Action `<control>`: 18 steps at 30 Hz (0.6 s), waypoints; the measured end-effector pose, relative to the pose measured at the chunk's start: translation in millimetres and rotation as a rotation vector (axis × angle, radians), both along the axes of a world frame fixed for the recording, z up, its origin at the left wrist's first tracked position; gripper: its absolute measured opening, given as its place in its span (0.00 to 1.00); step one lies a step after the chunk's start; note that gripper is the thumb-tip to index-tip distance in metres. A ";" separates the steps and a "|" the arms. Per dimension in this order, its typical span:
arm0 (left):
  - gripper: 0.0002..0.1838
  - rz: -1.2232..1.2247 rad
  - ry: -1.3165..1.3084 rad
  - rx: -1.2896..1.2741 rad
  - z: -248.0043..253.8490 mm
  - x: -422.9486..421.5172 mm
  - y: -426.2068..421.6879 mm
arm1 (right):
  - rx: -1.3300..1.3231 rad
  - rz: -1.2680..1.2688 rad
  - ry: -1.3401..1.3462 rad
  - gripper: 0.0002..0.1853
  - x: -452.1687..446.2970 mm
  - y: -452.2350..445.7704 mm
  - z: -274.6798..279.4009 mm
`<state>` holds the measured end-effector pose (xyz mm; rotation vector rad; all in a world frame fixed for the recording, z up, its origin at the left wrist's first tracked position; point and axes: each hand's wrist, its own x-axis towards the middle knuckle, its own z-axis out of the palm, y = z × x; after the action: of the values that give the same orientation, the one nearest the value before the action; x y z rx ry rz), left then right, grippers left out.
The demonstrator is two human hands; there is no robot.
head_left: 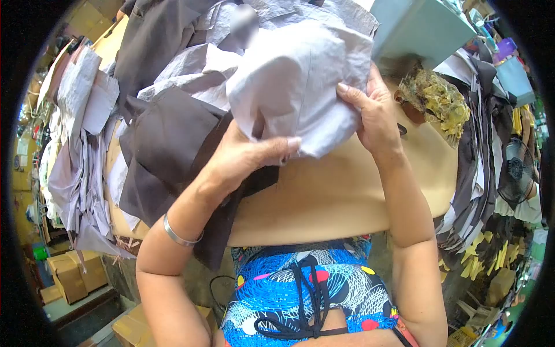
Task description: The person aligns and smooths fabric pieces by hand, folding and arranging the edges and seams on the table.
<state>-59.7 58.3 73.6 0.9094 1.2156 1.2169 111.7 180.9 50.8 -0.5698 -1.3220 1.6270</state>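
Note:
Above the table, a light grey piece of fabric (pixel 300 87) is held up between both hands, with a seam line running down it. My left hand (pixel 251 151) grips its lower left edge, thumb on top and the other fingers underneath, mostly hidden. On the right side, my right hand (pixel 373 113) pinches the cloth with the thumb in front and fingers behind. Dark brown fabric (pixel 167 130) lies under and beside my left forearm, hanging over the table's front edge. Behind the held piece are more crumpled grey fabric pieces (pixel 199 63).
The tan tabletop (pixel 329 196) has a rounded front edge near my body. A pale blue box-like object (pixel 425 29) stands at the back right, near a crumpled yellowish bundle (pixel 436 98). Fabric strips (pixel 78 144) hang at the left; a fan (pixel 516 168) is far right.

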 end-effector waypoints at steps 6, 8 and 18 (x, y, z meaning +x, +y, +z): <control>0.22 -0.328 0.620 0.035 -16.8 -2.2 -36.9 | -0.150 0.058 -0.073 0.43 33.3 15.6 7.2; 0.18 -0.451 0.568 -0.122 -8.2 -1.8 -42.2 | -0.082 0.158 -0.146 0.44 39.2 26.1 6.8; 0.19 -0.489 0.566 0.050 -54.1 -19.4 -58.9 | 0.451 0.272 -0.520 0.49 41.0 6.1 60.3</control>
<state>-79.1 -0.6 19.6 1.5505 1.2873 0.6114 152.8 187.0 111.1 -0.5694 -2.1589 1.3594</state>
